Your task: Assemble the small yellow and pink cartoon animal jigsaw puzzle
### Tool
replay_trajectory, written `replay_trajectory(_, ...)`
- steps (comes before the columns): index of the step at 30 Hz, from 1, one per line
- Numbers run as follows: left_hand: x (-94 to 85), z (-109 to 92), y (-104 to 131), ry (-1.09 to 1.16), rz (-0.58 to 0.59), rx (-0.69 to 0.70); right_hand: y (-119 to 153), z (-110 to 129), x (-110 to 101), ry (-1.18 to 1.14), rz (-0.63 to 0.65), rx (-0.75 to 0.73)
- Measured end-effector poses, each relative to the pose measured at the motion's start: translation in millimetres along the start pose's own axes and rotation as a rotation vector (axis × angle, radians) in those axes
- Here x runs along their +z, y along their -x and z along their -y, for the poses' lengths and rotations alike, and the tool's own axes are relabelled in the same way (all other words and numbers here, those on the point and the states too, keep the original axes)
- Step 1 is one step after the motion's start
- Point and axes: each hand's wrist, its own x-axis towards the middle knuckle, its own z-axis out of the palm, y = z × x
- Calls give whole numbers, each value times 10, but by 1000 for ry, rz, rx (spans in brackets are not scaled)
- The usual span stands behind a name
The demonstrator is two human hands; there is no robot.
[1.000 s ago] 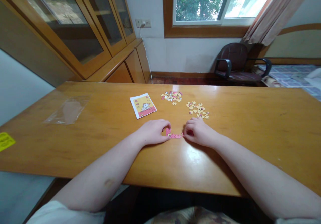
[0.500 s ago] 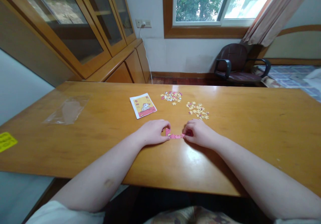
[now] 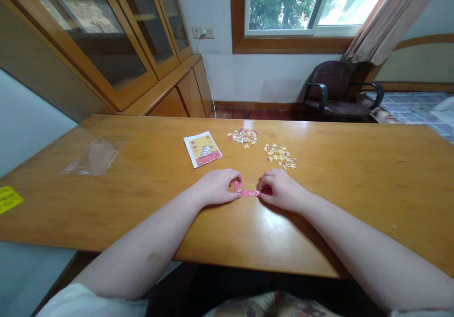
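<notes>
A wooden table [image 3: 354, 165] spans the frame; a glass-doored cabinet [image 3: 152, 78] stands upper left; a plastic bag [image 3: 97, 156] lies centre left; the left hand [image 3: 220, 188], below centre, pinches the left end of a pink puzzle strip [image 3: 250, 193]; the right hand [image 3: 285, 189] has fingertips at its right end, pinching or merely touching, I cannot tell; a picture card [image 3: 205, 151] and two piles of puzzle pieces [image 3: 283, 157] lie above; the strip, smallest, sits between the hands.

Tbl [image 3: 354, 175] is smooth, glossy wd & bag [image 3: 97, 157] shiny plas.
</notes>
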Motion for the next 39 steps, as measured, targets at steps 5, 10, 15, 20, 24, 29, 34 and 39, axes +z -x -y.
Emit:
replay_trajectory(5,1,2,-1,3,-2,3,6,3,-15,1,8,5)
replay_trajectory(10,-13,-11,4,2,-4,3,2,17,12,15,11,29)
replay_trajectory(15,-11,-5,4,0,-3,3,9,7,-21,22,6,36)
replay_trajectory(20,2,12,4,9,-13,22,56,-108,-170,23,43,-67)
replay_trajectory(24,-9,8,16,28,-18,83,75,-171,-193,44,60,-108)
replay_trajectory(29,3,23,34,44,-4,218,68,-172,-139,73,53,-139)
replay_trajectory(34,30,24,34,26,57,280,80,-138,-181,54,57,-130)
replay_trajectory(39,22,5,33,16,76,274,87,-131,-245,41,54,-102)
